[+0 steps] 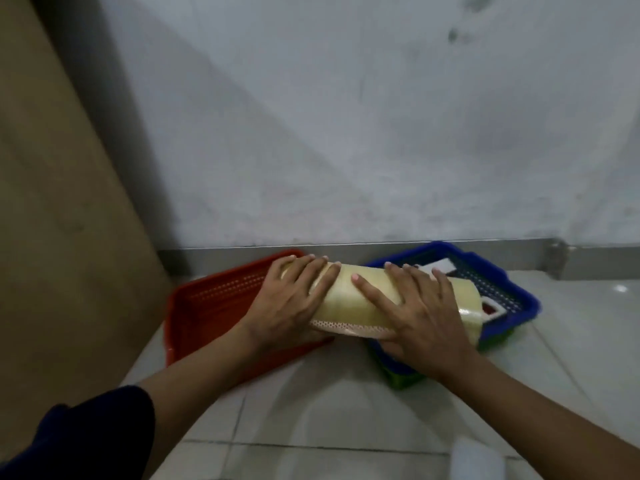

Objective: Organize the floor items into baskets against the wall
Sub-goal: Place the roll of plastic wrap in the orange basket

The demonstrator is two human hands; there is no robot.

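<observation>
I hold a long pale-yellow stack of tape rolls (349, 296) sideways in both hands, above the gap between two baskets. My left hand (291, 299) grips its left end over the red basket (207, 306). My right hand (422, 313) wraps its right part over the blue basket (519, 292). A perforated strip hangs along the stack's lower edge. The red basket's visible part holds nothing. The blue basket holds white and red items (491, 308), partly hidden by the stack. A green basket (398, 377) shows under the blue one.
The baskets sit on pale floor tiles (311, 410) against a grey wall with a metal skirting (381, 247). A brown cardboard panel (52, 202) leans at the left. A blurred white object (478, 459) lies near the bottom edge.
</observation>
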